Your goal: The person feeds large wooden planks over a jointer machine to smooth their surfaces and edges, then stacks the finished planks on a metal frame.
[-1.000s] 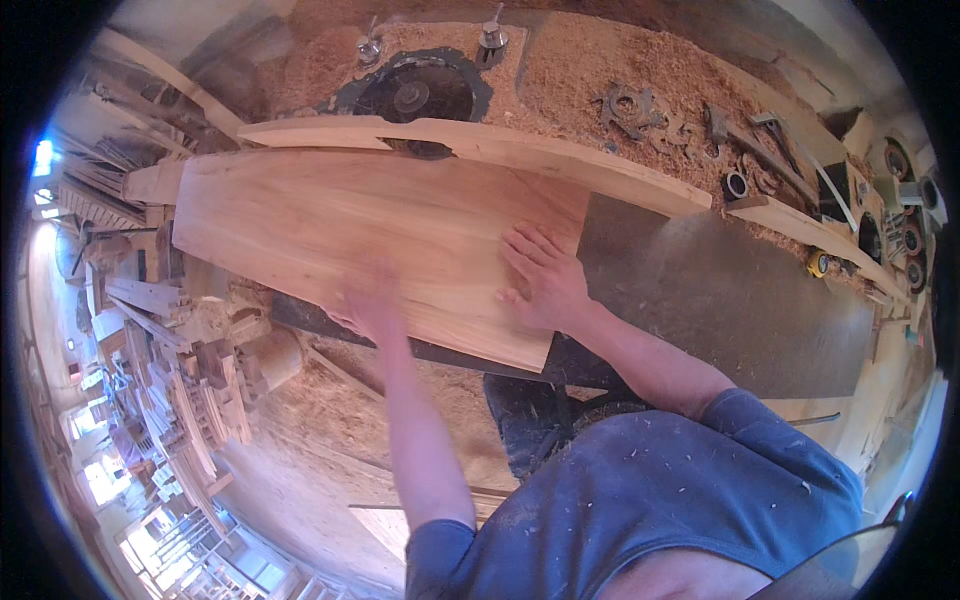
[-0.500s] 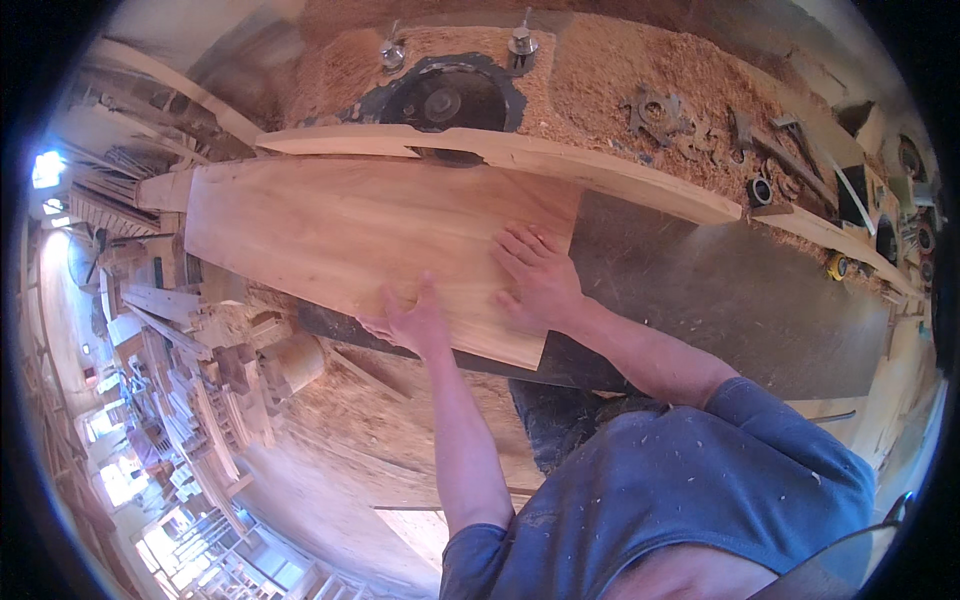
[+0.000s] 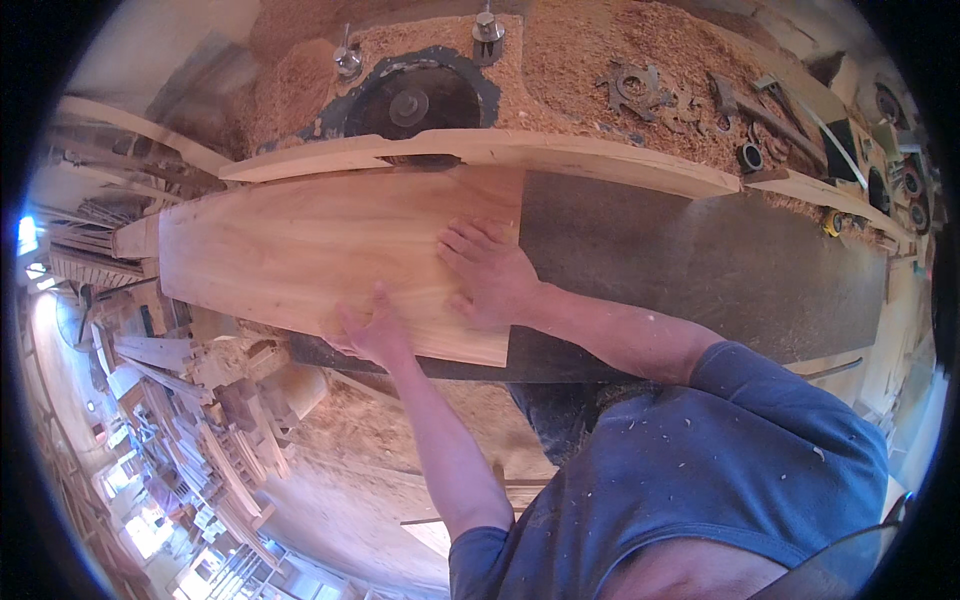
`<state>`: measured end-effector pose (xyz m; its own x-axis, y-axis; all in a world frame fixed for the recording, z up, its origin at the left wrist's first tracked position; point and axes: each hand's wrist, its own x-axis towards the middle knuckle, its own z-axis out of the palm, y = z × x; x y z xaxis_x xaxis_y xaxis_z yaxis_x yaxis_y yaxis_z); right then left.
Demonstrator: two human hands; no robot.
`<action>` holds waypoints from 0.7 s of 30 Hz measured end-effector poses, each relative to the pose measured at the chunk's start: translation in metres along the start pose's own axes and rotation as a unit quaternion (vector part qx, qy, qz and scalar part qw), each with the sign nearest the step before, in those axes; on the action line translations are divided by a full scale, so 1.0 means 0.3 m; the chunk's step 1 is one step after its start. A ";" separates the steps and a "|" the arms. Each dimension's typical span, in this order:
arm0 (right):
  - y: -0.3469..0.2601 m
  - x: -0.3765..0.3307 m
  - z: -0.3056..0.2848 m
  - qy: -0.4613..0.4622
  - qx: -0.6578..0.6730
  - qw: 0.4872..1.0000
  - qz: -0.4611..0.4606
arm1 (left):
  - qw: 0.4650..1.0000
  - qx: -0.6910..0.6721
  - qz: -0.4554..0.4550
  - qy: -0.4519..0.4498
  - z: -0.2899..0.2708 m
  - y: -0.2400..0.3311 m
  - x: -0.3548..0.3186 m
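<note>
A wide, pale wooden panel (image 3: 270,240) lies flat on a dark machine table (image 3: 640,260), its far long edge against or close to a wooden fence (image 3: 580,153). On the panel's near edge rests my left hand (image 3: 375,330), thumb and fingers spread, some fingers going over the edge. My right hand (image 3: 490,275) presses flat on the panel near its right end, fingers stretched out. Behind the fence, a round dark cutter head (image 3: 408,105) sits in a recess, partly covered by the fence, which has a notch in front of it.
Sawdust (image 3: 570,80) covers the area behind the fence. Loose metal cutters (image 3: 635,90), a hammer-like tool (image 3: 760,115) and a yellow tape measure (image 3: 833,222) lie at the back right. Stacked wood offcuts (image 3: 225,400) crowd the left. Two metal clamping knobs (image 3: 487,28) stand by the cutter.
The panel and both hands have moved left along the fence, baring more of the dark table to the right. The view has shifted slightly too.
</note>
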<state>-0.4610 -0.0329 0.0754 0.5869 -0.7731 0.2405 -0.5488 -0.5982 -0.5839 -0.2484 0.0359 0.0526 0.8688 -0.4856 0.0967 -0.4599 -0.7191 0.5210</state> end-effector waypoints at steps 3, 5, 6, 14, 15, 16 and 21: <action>-0.008 0.026 0.031 0.010 0.001 1.000 -0.001 | 1.000 -0.008 -0.013 0.001 -0.002 -0.002 0.034; -0.022 0.048 0.042 0.015 0.001 1.000 -0.003 | 1.000 -0.001 -0.008 0.009 -0.003 -0.008 0.064; -0.027 0.060 0.045 0.009 0.001 1.000 -0.007 | 1.000 0.015 -0.003 0.017 -0.003 -0.010 0.079; -0.060 0.121 0.113 0.005 0.010 1.000 -0.006 | 0.999 0.021 0.022 0.027 -0.011 -0.050 0.178; -0.065 0.129 0.120 0.009 0.012 1.000 -0.009 | 1.000 0.017 0.012 0.023 -0.007 -0.059 0.186; -0.067 0.137 0.126 0.013 0.014 1.000 -0.012 | 1.000 0.014 0.001 0.019 -0.019 -0.041 0.189; -0.087 0.172 0.145 -0.001 0.005 1.000 -0.015 | 0.999 -0.018 -0.030 0.007 -0.031 -0.040 0.229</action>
<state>-0.3904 -0.0481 0.0692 0.6043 -0.7546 0.2558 -0.5251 -0.6187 -0.5844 -0.1815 0.0157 0.0608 0.8972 -0.4348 0.0769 -0.4004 -0.7276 0.5571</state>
